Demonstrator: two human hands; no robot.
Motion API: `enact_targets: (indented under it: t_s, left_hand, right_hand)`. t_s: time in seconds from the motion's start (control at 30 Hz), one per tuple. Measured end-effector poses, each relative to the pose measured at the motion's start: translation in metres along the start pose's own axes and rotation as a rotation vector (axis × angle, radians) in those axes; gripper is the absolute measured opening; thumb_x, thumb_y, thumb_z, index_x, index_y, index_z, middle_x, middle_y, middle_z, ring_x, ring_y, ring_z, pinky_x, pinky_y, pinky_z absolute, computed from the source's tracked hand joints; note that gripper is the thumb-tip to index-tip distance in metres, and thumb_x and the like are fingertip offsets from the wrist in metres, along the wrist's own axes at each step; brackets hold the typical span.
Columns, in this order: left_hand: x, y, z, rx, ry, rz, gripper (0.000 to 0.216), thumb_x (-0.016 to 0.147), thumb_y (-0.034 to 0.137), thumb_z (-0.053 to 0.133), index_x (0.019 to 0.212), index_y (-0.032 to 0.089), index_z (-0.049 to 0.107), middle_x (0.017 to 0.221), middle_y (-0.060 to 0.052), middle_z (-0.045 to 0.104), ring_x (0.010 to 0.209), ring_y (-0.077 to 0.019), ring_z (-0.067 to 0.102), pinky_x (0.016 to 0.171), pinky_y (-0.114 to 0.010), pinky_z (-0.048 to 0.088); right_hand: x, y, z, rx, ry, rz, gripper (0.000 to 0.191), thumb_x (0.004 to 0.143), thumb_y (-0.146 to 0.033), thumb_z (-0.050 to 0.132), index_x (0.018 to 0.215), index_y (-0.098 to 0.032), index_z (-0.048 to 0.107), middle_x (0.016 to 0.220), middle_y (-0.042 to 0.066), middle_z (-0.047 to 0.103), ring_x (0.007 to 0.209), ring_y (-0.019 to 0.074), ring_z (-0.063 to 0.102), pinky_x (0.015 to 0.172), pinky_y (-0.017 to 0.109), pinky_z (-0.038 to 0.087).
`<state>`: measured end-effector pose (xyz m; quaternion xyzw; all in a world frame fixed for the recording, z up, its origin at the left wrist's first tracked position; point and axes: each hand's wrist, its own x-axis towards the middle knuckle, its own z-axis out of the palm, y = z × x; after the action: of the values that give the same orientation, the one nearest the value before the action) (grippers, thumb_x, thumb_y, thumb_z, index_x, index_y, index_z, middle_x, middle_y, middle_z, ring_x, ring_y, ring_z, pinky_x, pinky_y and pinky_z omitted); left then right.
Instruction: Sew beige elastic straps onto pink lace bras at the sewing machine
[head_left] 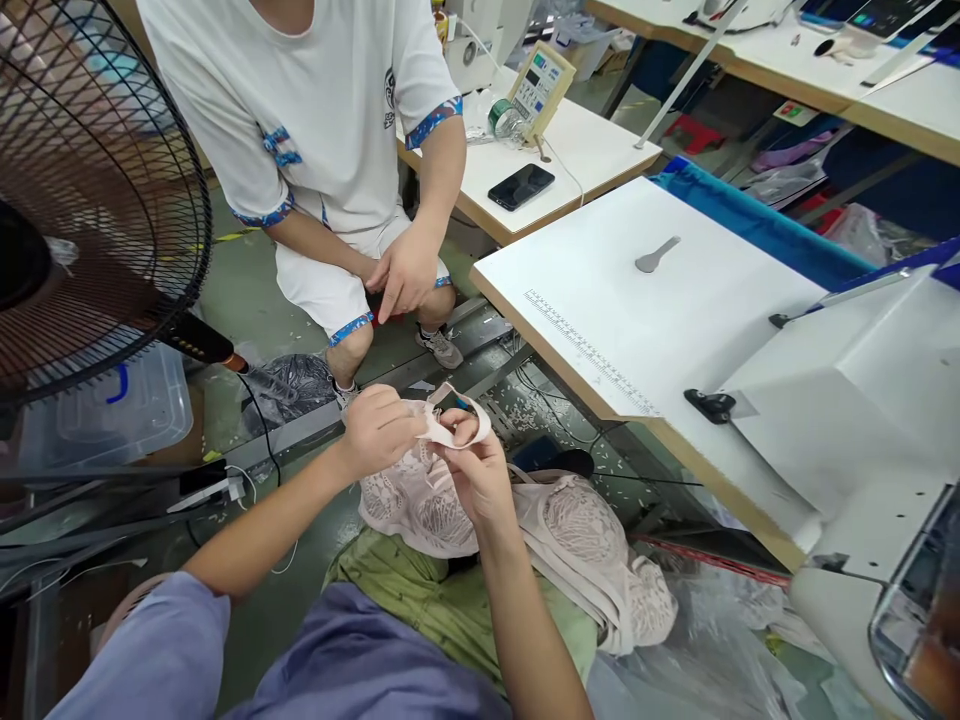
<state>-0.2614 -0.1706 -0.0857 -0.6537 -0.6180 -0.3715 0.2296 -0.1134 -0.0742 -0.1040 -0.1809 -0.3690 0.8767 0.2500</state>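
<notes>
1. Two bare hands at mid-view, raised over the lap, both on one pale strip [481,428] that curves into a loop.
2. Left hand [384,430]: fingers curled, clamped on the strip's left end.
3. Right hand [478,468]: thumb and fingertips pinched on the strip's lower curve; loop stands around the bent fingers.
4. Lace garments [585,520], pale pink-beige, just below the hands, some piled to the right of the right forearm. Whether strip and lace are joined: cannot tell.
5. Green cloth [397,590] spread across the lap, beneath the lace.
6. White worktop [585,230] to the right, well apart from the strip. Printed ruler scale [589,350] along its near edge; grey flat piece [657,255] lies farther back.
7. White machine body [840,380] at far right, beside the worktop.
8. Co-worker [330,110] in white shirt, seated opposite, hands together near the knees, apart from the strip.
9. Second worktop [592,150] behind: dark phone [521,186] lying flat, clear bottle [506,118] on its side against a tilted control panel [540,88].
10. Caged fan [90,200] at upper left; clear plastic bin [112,410] below.
</notes>
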Motion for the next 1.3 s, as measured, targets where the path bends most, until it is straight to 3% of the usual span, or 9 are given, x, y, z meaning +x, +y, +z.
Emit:
enact_targets:
  t_s: [0.2, 0.47, 0.53, 0.63, 0.73, 0.83, 1.03, 1.3]
  left_hand:
    - [0.008, 0.008, -0.011, -0.056, 0.051, 0.041, 0.014, 0.095, 0.023, 0.053, 0.082, 0.023, 0.059, 0.058, 0.003, 0.055, 0.059, -0.0142, 0.045, 0.065, -0.029, 0.039]
    - [0.002, 0.007, -0.011, -0.175, 0.003, -0.042, 0.011, 0.091, 0.022, 0.056, 0.083, 0.026, 0.063, 0.060, 0.001, 0.057, 0.060, -0.0159, 0.047, 0.066, -0.030, 0.038]
    - [0.000, 0.008, -0.010, -0.220, -0.037, -0.134, 0.015, 0.091, 0.027, 0.057, 0.078, 0.026, 0.064, 0.058, 0.001, 0.057, 0.059, -0.0157, 0.048, 0.067, -0.031, 0.037]
    - [0.005, 0.014, -0.012, -0.323, -0.191, -0.410, 0.017, 0.091, 0.032, 0.060, 0.077, 0.024, 0.067, 0.064, -0.001, 0.063, 0.063, -0.0150, 0.053, 0.070, -0.031, 0.038]
    - [0.014, 0.021, -0.018, -0.562, -0.415, -0.756, 0.017, 0.090, 0.036, 0.062, 0.089, 0.021, 0.070, 0.079, -0.002, 0.068, 0.068, -0.0139, 0.056, 0.066, -0.026, 0.039]
    - [0.018, 0.027, -0.021, -0.844, -0.564, -0.983, 0.026, 0.090, 0.042, 0.063, 0.087, 0.017, 0.069, 0.074, 0.001, 0.061, 0.062, -0.0108, 0.049, 0.060, -0.023, 0.035]
    - [0.011, 0.036, -0.015, -1.173, -0.510, -1.153, 0.032, 0.083, 0.046, 0.070, 0.081, 0.013, 0.068, 0.072, 0.001, 0.058, 0.065, -0.0101, 0.049, 0.062, -0.022, 0.036]
    - [0.006, 0.042, -0.014, -1.220, -0.475, -1.216, 0.031, 0.083, 0.045, 0.073, 0.086, 0.015, 0.072, 0.081, -0.002, 0.066, 0.072, -0.0126, 0.057, 0.068, -0.023, 0.042]
  right_hand:
    - [-0.010, -0.003, 0.007, -0.055, -0.051, -0.076, 0.021, 0.071, -0.022, 0.082, 0.071, -0.021, 0.061, 0.093, 0.001, 0.061, 0.082, 0.0142, 0.058, 0.077, 0.029, 0.051]
    - [-0.015, -0.007, 0.010, -0.106, -0.065, -0.082, 0.019, 0.075, -0.022, 0.078, 0.073, -0.023, 0.059, 0.088, 0.001, 0.058, 0.079, 0.0158, 0.057, 0.076, 0.031, 0.046]
    - [-0.015, -0.007, 0.010, -0.110, -0.062, -0.077, 0.019, 0.075, -0.022, 0.078, 0.072, -0.022, 0.059, 0.090, 0.001, 0.059, 0.079, 0.0155, 0.056, 0.075, 0.030, 0.046]
    - [-0.012, -0.008, 0.010, -0.104, -0.027, -0.081, 0.020, 0.075, -0.023, 0.078, 0.074, -0.023, 0.059, 0.091, 0.000, 0.059, 0.079, 0.0143, 0.056, 0.075, 0.028, 0.045]
    - [-0.008, -0.010, 0.007, -0.146, 0.080, -0.068, 0.015, 0.080, -0.028, 0.077, 0.084, -0.024, 0.063, 0.088, -0.001, 0.059, 0.074, 0.0119, 0.053, 0.072, 0.026, 0.045]
    - [-0.004, -0.012, 0.004, -0.218, 0.168, -0.032, 0.015, 0.084, -0.034, 0.075, 0.089, -0.024, 0.065, 0.079, -0.003, 0.057, 0.069, 0.0103, 0.050, 0.069, 0.023, 0.044]
    - [-0.003, -0.014, 0.004, -0.202, 0.163, 0.049, 0.019, 0.082, -0.037, 0.076, 0.087, -0.023, 0.064, 0.073, -0.004, 0.055, 0.061, 0.0094, 0.047, 0.060, 0.022, 0.043]
    - [-0.005, -0.016, 0.004, -0.172, 0.158, 0.065, 0.019, 0.080, -0.035, 0.077, 0.085, -0.023, 0.063, 0.072, -0.004, 0.054, 0.059, 0.0083, 0.048, 0.056, 0.021, 0.042]
